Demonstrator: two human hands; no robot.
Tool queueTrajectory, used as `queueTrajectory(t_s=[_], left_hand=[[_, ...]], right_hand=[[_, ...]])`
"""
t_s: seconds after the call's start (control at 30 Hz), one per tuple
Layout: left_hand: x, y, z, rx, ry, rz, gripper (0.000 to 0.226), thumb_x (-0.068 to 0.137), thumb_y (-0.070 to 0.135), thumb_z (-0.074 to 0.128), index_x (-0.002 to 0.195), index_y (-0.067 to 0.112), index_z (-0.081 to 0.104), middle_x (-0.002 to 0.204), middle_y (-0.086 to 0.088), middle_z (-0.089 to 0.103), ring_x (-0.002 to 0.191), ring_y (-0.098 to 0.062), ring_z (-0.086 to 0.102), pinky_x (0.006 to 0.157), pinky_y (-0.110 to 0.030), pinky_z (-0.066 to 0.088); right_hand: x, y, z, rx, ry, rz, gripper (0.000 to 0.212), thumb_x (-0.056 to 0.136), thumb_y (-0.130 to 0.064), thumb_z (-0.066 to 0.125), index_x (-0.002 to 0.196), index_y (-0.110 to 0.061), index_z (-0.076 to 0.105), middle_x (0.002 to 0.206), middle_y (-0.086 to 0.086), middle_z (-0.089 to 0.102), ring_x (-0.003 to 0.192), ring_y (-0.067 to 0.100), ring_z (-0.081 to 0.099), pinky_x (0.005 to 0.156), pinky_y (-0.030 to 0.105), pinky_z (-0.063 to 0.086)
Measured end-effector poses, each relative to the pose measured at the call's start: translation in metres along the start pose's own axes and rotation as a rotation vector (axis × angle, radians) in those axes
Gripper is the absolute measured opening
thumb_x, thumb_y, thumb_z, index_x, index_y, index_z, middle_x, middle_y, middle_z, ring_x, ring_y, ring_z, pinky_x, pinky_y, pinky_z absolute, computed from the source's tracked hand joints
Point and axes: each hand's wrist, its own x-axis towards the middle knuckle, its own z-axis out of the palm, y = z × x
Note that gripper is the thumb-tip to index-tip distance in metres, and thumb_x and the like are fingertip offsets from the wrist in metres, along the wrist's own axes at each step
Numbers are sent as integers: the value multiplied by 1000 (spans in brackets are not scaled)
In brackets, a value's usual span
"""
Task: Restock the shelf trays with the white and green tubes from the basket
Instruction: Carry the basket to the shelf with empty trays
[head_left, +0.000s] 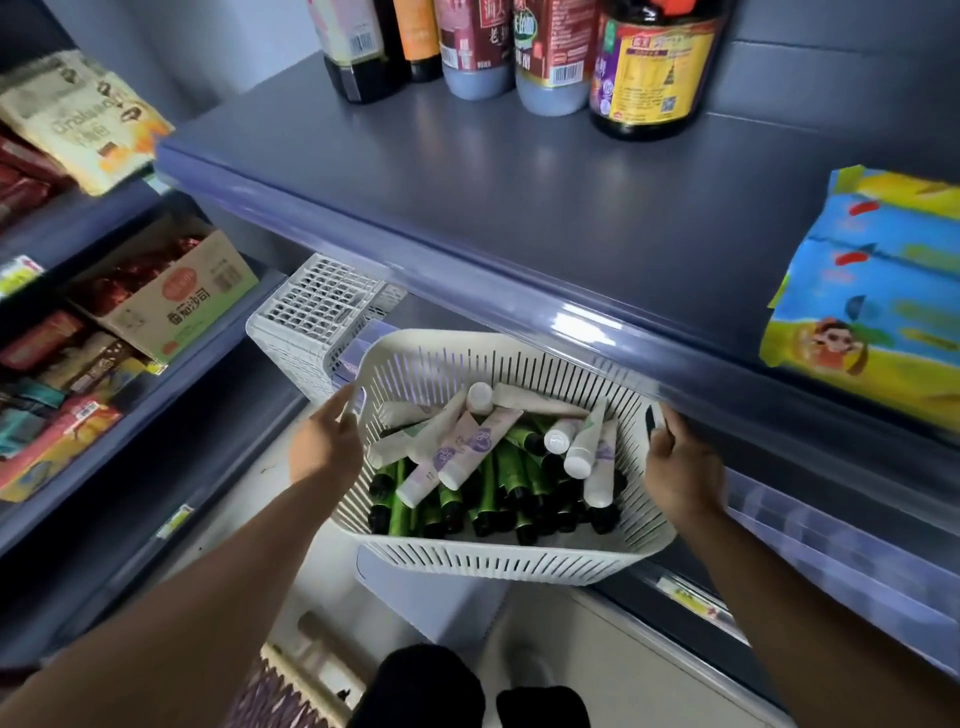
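Left hand (327, 441) at 9 o'clock and right hand (675, 467) at 3 o'clock grip, fingers curled, the white slotted plastic basket (498, 558) rim; white tubes (457, 457) overlie green tubes (504, 483) inside.

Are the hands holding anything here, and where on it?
Both hold the white basket of tubes by its rim: left hand at the left edge, right hand at the right edge.

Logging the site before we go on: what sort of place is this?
Most likely a small grocery shop aisle: sauce bottles on a blue-grey shelf, snack packets, price tags on shelf edges.
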Motion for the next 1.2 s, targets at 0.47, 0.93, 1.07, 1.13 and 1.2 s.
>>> queueTrajectory(t_s=[0.47,0.93,1.07,1.13,1.2], left_hand=[[96,-28,13,41,-227,159,43,98,18,38,134,37,52,118,-9,67,85,-30,60,72,-32,46],[107,-55,-6,233,-312,380,45,100,13,34,143,25,44,137,-5,55,106,-33,60,75,-28,36],[90,-66,-8,146,-279,337,44,99,17,37,140,32,46,120,-12,65,92,-32,60,73,-29,38],[89,-76,-3,140,-306,356,44,99,18,37,139,33,46,116,-14,67,86,-31,60,71,-31,41],[94,-85,4,127,-339,367,44,99,19,38,139,34,46,113,-16,68,79,-29,59,69,-30,42]], right_hand=[[-43,-32,53,66,162,161,45,102,-26,33,145,-39,35,137,11,55,105,39,62,81,38,48],[-108,-26,89,177,234,213,46,103,-21,30,147,-32,33,128,9,62,60,13,53,46,18,37],[-121,-15,95,167,234,198,44,102,-20,30,143,-32,37,118,12,66,67,22,56,52,24,44],[-130,-10,100,179,235,218,45,101,-18,30,143,-35,36,111,14,68,61,20,55,48,21,40],[-142,-9,107,190,240,285,48,101,-20,30,144,-41,32,110,14,69,58,18,53,45,19,33]])
